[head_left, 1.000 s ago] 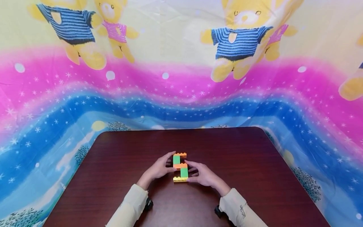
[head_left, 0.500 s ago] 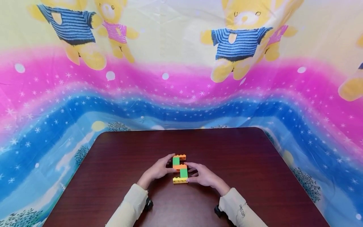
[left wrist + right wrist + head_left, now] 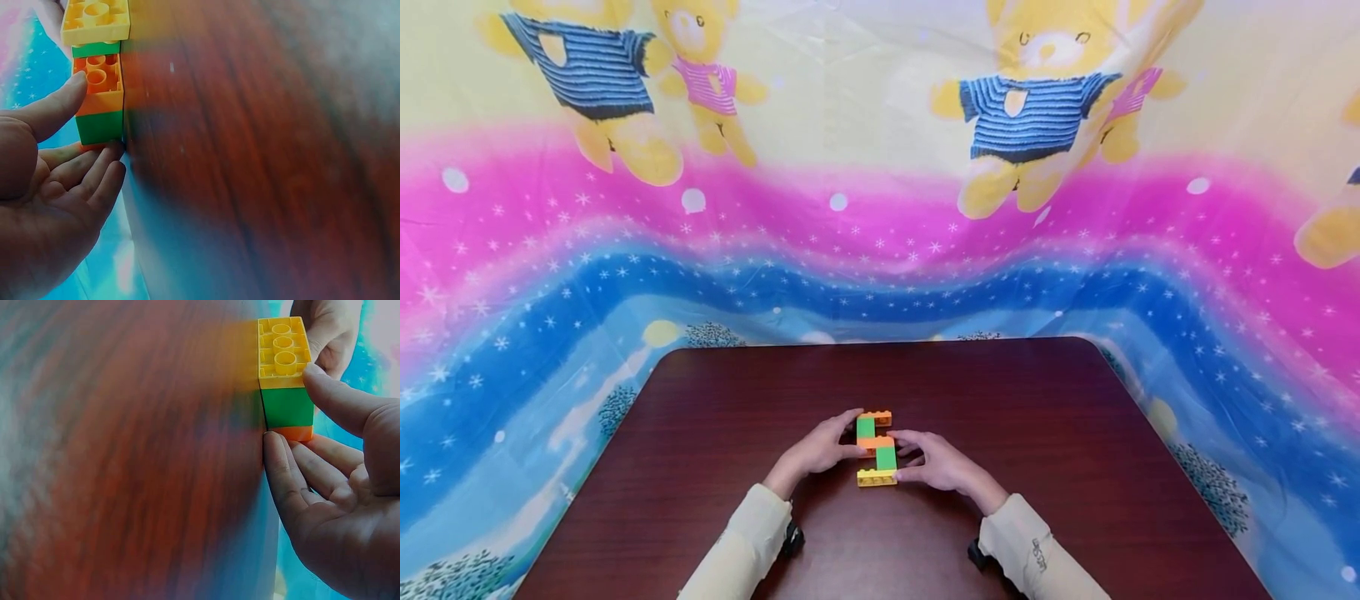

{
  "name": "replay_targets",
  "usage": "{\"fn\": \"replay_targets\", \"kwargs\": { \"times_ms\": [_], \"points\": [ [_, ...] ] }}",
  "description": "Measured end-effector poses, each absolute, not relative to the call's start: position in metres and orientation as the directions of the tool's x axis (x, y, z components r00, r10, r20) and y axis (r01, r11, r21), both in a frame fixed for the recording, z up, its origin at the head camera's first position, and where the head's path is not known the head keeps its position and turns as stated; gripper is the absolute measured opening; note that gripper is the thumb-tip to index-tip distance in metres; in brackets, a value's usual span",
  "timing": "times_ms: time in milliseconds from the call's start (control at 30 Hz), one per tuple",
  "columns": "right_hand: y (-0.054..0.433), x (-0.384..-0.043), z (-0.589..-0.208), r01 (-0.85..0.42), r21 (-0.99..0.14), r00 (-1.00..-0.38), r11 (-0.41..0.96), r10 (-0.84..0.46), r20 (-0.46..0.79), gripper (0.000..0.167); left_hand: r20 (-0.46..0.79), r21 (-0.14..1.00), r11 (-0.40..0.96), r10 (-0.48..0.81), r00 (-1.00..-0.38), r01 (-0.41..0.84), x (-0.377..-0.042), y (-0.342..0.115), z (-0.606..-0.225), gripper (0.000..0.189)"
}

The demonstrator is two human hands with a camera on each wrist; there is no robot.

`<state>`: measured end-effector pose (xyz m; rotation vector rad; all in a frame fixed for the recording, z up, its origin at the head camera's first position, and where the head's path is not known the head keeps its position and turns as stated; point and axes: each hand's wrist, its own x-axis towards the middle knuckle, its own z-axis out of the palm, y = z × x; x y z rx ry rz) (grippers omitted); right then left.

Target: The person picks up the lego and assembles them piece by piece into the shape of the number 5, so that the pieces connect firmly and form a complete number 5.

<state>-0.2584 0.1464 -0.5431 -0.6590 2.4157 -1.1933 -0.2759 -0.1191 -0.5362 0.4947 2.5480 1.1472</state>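
Note:
A joined zigzag of toy building bricks lies flat on the table between both hands: a far orange brick [image 3: 882, 418], a green brick [image 3: 866, 427], a middle orange brick [image 3: 876, 442], a second green brick [image 3: 886, 458] and a near yellow brick [image 3: 877, 477]. My left hand [image 3: 817, 444] holds it from the left, thumb at the middle orange brick and fingers at the far one. From the right, my right hand [image 3: 942, 462] grips it with the thumb on the yellow brick and fingers at the middle orange one. Hollow undersides of the yellow brick [image 3: 283, 353] face the person.
The dark reddish-brown table [image 3: 700, 467] has rounded far corners. Behind it hangs a curtain [image 3: 880, 200] printed with bears and snowflakes. Cream sleeves with black wrist straps [image 3: 793, 538] reach in from the near edge.
The brick zigzag has shifted slightly toward the person and tipped a little, so its hollow near faces show more. Both hands keep their hold and hardly move.

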Motion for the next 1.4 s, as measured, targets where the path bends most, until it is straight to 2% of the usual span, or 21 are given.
{"fn": "replay_targets", "kwargs": {
  "times_ms": [567, 900, 1133, 1233, 1400],
  "points": [
    [0.147, -0.258, -0.544, -0.229, -0.82, -0.828, 0.524, -0.548, -0.119, 0.073, -0.147, 0.776, 0.607, 0.44, -0.886, 0.173, -0.277, -0.117, -0.534, 0.076],
    [0.145, -0.256, -0.545, -0.206, -0.826, -0.838, 0.525, -0.531, -0.129, 0.074, -0.184, 0.732, 0.665, 0.402, -0.897, 0.148, -0.278, -0.118, -0.537, 0.081],
    [0.146, -0.256, -0.545, -0.223, -0.816, -0.84, 0.533, -0.53, -0.117, 0.076, -0.145, 0.78, 0.601, 0.445, -0.884, 0.175, -0.277, -0.121, -0.537, 0.091],
    [0.147, -0.255, -0.544, -0.25, -0.806, -0.839, 0.537, -0.536, -0.097, 0.076, -0.105, 0.787, 0.583, 0.451, -0.886, 0.203, -0.275, -0.123, -0.537, 0.09],
    [0.156, -0.254, -0.54, -0.314, -0.755, -0.85, 0.575, -0.525, -0.046, 0.072, -0.019, 0.703, 0.652, 0.418, -0.908, 0.285, -0.269, -0.131, -0.533, 0.08]
  ]
}}
